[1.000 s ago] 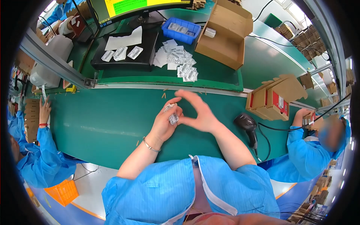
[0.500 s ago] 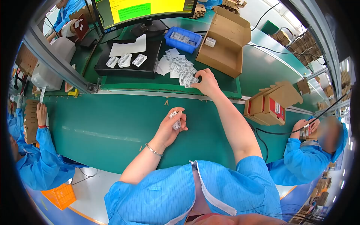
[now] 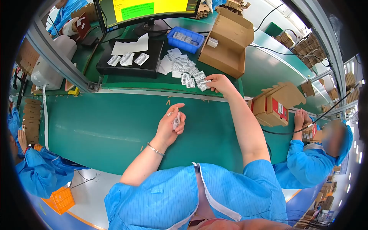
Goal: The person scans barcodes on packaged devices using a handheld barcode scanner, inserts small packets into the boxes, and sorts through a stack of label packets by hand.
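Observation:
My left hand (image 3: 168,125) is closed around a small stack of white printed labels (image 3: 176,121), held above the green table. A silver bangle circles that wrist. On the raised shelf, my right hand (image 3: 220,84) pinches the edge of a white barcode label (image 3: 204,86). That label lies at the right end of a loose, overlapping pile of labels (image 3: 184,66). Behind the pile, a blue plastic bin (image 3: 185,40) holds more labels. An opened cardboard box (image 3: 226,61) stands right of the pile, with a small white stack inside.
A black box (image 3: 109,69) carries paper and several labels beneath a monitor (image 3: 149,11). Cartons (image 3: 270,111) stand at the right. A printer (image 3: 53,61) feeds a long label strip (image 3: 45,115). Co-workers in blue sit on both sides. A black cable hangs at right.
My right hand has moved slightly right, pulling labels out from the pile. My left hand stays closed on its stack. The left co-worker's hand has dropped away from the strip, which now hangs longer.

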Demonstrator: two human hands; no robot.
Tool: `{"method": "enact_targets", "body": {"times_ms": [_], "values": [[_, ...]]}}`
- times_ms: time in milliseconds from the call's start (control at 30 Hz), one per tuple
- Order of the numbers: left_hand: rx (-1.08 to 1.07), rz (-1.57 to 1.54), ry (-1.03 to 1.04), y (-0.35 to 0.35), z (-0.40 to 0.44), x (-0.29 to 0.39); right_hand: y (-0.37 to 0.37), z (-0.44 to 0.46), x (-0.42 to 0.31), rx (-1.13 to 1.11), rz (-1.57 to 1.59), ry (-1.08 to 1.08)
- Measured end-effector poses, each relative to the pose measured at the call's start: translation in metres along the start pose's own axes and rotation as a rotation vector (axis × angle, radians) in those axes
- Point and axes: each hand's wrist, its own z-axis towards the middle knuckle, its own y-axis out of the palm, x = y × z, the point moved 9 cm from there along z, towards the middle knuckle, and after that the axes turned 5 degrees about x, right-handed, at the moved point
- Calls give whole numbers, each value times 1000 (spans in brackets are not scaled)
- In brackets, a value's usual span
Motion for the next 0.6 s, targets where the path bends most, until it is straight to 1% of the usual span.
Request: {"method": "enact_targets", "body": {"times_ms": [67, 100, 200, 267, 300, 367, 400, 467, 500, 567, 600], "values": [[95, 49, 48, 0, 0, 3, -1, -14, -5, -4, -19, -6], [94, 50, 49, 2, 1, 2, 0, -20, -1, -4, -19, -7], [159, 7, 48, -7, 4, -3, 5, -44, 9, 22, 229, -46], [88, 108, 56, -8, 6, -7, 12, -63, 10, 48, 305, -99], [95, 106, 52, -8, 5, -9, 21, -76, 10, 44, 431, -131], [53, 265, 244, 5, 1, 5, 45, -100, 7, 27, 615, -141], [57, 271, 237, 6, 0, 3, 61, -108, 6, -44, 724, -132], [120, 394, 438, 9, -6, 19, 90, -121, 7, -126, 937, -23], [142, 403, 469, 13, -8, 23, 102, -129, 5, -144, 1029, 29], [205, 445, 440, 9, -10, 25, 129, -138, 14, -203, 1090, 128], [190, 489, 430, 8, -11, 24, 137, -144, 13, -202, 1088, 129]]}}
